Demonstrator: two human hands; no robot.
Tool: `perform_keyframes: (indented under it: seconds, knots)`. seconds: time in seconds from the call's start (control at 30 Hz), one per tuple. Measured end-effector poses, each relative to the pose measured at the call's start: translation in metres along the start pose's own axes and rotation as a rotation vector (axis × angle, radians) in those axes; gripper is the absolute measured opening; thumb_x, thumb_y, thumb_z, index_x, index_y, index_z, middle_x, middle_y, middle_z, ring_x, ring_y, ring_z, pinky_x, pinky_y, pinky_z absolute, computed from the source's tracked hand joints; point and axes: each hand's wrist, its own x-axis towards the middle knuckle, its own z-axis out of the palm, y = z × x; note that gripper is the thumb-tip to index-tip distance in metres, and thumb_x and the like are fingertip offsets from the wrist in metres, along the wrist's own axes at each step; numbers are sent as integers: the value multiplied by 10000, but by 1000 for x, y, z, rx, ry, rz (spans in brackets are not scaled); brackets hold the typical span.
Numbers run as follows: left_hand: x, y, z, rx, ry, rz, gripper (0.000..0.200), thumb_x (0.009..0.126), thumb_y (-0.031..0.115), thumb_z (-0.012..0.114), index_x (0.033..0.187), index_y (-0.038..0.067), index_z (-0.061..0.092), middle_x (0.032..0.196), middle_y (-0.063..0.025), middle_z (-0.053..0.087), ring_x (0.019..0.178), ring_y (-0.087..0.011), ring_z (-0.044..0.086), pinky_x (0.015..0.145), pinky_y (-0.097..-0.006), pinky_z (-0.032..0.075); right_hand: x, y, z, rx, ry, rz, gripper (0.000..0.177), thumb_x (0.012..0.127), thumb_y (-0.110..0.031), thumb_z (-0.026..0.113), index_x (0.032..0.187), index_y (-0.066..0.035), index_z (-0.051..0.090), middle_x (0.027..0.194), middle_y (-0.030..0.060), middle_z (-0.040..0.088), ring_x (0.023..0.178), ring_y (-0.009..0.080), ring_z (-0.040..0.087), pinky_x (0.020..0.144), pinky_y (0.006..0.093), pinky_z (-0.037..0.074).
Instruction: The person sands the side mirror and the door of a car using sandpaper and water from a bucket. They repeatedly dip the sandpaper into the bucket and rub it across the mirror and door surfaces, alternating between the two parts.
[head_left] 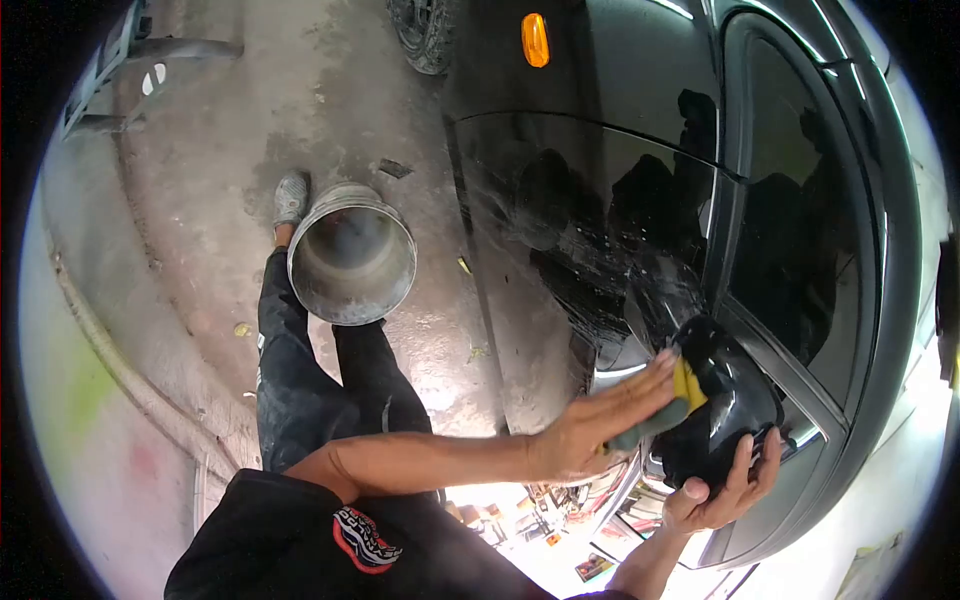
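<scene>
My left hand (590,420) is closed on a pad that shows yellow (688,388) on one side and dark green on the other. The yellow part is against the black side mirror (735,390) of a dark car. Below it, my right hand (728,492) grips the mirror housing's lower edge, thumb on the left and fingers curled at the right. Whitish wet streaks mark the car door (570,215) beside the mirror.
A bucket (352,312) with cloudy contents is by my legs on the stained concrete floor (290,110). An orange side marker (536,40) and a tyre (425,35) show at the top. A metal frame (98,70) stands at the upper left.
</scene>
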Motion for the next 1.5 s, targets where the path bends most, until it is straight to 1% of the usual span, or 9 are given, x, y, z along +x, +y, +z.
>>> perform_keyframes:
  seconds: [0.13,0.43,0.97,1.03,1.1,1.17,1.33,1.4,1.5]
  knots:
    - [25,0,7,-13,40,-3,708,935,38,618,1583,-6,336,1665,-229,272,1560,-374,221,1272,-489,241,-2,-1,1,-47,-11,-12,768,1069,-635,307,1387,1,597,1419,314,509,1303,462,536,1060,567,457]
    - [45,1,-27,-169,-19,-60,626,880,-95,646,1483,-1,504,1578,-204,446,1488,-367,388,1231,-481,351,-4,-1,-3,-128,-38,-7,759,1060,-636,321,1406,-10,574,1376,330,510,1266,454,536,1034,581,443]
    - [73,11,-45,-182,-91,-128,544,858,-88,659,1393,-20,585,1485,-207,555,1415,-363,495,1180,-463,431,-6,5,-11,-142,-104,-42,734,1048,-651,315,1466,-85,525,1423,313,451,1291,472,511,967,561,497]
    - [94,2,-55,-155,-211,-139,543,863,-72,667,1397,-21,582,1471,-209,568,1405,-357,510,1185,-458,423,-8,6,-7,-135,-80,-38,726,1051,-644,311,1469,-89,522,1427,310,449,1292,468,513,963,557,503]
    - [104,8,-67,-230,-271,-268,589,833,-128,637,1409,-27,571,1441,-218,592,1369,-351,553,1185,-453,420,-10,6,-8,-124,-80,-34,716,1052,-636,311,1469,-94,523,1429,308,450,1294,465,516,962,557,505]
    - [96,17,-76,-290,-99,-400,612,819,-163,598,1415,-26,564,1450,-220,584,1370,-348,551,1179,-444,429,-9,8,-10,-128,-99,-38,710,1052,-635,311,1471,-102,523,1429,308,450,1295,465,516,959,555,508]
    - [72,15,-63,-275,-203,-353,604,901,-127,579,1486,-1,495,1573,-222,441,1472,-345,410,1237,-452,342,-12,10,-11,-139,-98,-49,715,1049,-649,305,1475,-119,525,1425,303,456,1300,463,516,966,549,511]
    - [43,18,-42,-227,-133,-205,767,812,-241,476,1543,-23,401,1628,-255,329,1521,-402,293,1257,-507,274,-13,12,-11,-124,-96,-48,728,1045,-664,303,1474,-121,529,1424,297,458,1302,461,516,979,555,504]
    - [16,17,-20,-256,-98,-231,739,844,-191,581,1544,-65,378,1630,-281,312,1547,-403,237,1262,-527,232,-13,7,-13,-143,-113,-5,756,1033,-690,309,1478,-121,531,1434,291,449,1320,457,500,1007,575,482]
